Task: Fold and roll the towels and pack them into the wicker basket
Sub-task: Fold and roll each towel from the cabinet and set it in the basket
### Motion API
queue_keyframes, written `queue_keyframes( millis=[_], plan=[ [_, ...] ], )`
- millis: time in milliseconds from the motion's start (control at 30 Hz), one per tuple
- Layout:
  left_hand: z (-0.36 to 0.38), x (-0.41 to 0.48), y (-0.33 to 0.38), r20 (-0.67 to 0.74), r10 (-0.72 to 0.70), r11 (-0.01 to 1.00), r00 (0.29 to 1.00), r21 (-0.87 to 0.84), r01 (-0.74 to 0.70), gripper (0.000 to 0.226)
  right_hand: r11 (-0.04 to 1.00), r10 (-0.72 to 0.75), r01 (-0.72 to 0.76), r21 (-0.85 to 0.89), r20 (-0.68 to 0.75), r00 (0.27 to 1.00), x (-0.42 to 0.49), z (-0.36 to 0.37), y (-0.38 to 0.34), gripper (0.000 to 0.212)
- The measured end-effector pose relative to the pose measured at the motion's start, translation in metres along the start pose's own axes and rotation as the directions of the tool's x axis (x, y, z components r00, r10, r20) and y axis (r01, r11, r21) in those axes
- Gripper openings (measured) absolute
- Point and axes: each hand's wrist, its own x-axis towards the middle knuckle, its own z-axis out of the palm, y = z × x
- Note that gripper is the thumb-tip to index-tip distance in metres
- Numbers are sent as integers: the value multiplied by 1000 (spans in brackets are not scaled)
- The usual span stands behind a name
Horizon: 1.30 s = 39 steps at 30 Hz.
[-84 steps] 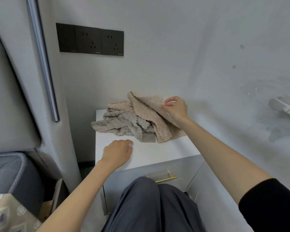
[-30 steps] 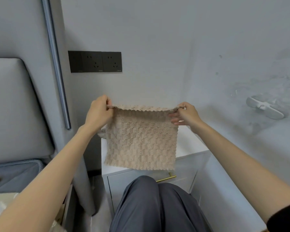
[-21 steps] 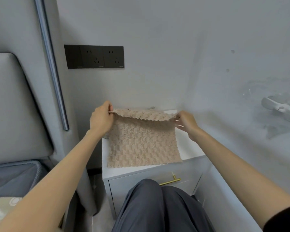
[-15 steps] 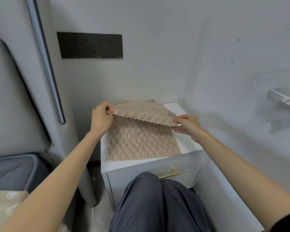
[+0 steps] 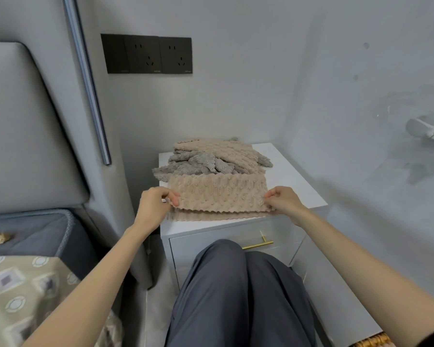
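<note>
Grey walls and a black socket panel (image 5: 148,53) backed the white bench (image 5: 293,181), where a beige towel (image 5: 218,194) lay folded double near the front edge. The left hand (image 5: 154,201) pinched its left end and the right hand (image 5: 283,200) its right end, each grip closed on the top layer. Behind lay a heap of towels (image 5: 206,161). A wicker basket (image 5: 371,343) rim showed at the bottom right.

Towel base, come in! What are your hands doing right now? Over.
Left hand and right hand each pinch a near corner of the beige towel. Folded in half on the nightstand. Pile sits just behind, touching its back edge.
</note>
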Motion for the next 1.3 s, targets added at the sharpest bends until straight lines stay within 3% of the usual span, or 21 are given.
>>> queue_keyframes(
  millis=[233,400,533,700,900,1033,1067,1167,1233,1300],
  plan=[
    [3,-11,-7,85,-25,999,996,49,20,45,947,-141,132,-291,-8,990,-4,6,0,20],
    [1,-13,-4,139,-15,997,990,76,4,49,879,-159,152,-452,24,987,-4,8,1,12],
    [0,-9,1,124,-55,987,991,156,35,45,909,-100,93,-407,5,995,0,6,1,15],
    [9,-1,6,78,-219,966,973,161,205,13,959,110,-90,-270,58,992,0,7,-7,57],
    [12,-2,10,178,-268,959,947,143,245,31,960,132,-115,-256,50,990,2,10,-5,64],
    [6,-6,17,269,-338,935,902,203,290,37,957,155,-133,-259,64,986,3,3,-4,80],
    [3,-7,19,292,-359,925,887,241,295,43,956,174,-149,-252,78,982,3,1,-5,75],
    [0,-7,27,248,-372,883,895,393,258,55,962,175,-151,-229,86,981,4,-6,-13,21],
    [3,-1,32,204,-297,878,933,442,183,60,966,178,-156,-204,94,979,4,-8,-18,24],
    [9,10,37,253,-225,891,941,444,93,61,966,196,-171,-193,115,974,4,-8,-21,24]
  ],
)
